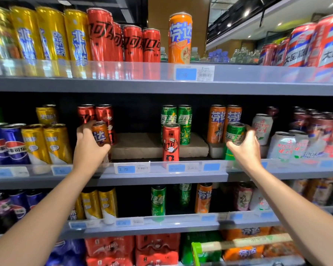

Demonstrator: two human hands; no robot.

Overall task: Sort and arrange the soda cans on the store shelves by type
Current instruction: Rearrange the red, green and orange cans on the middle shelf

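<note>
Left hand (89, 144) grips a slim orange aluminium can (100, 133) among red cans (95, 114); right hand (246, 145) grips a slim green aluminium can (235, 132) before orange cans (225, 122). Both apparently misplaced: lift each straight out, upright, then swap. Grey metal middle shelf (161, 177); store lighting beyond.

Open gap on the middle shelf (161, 175) between red cans (104, 116) and green cans (176, 120).

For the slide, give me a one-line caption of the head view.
At the middle shelf, the left hand grips an orange can and the right hand grips a green can.
</note>
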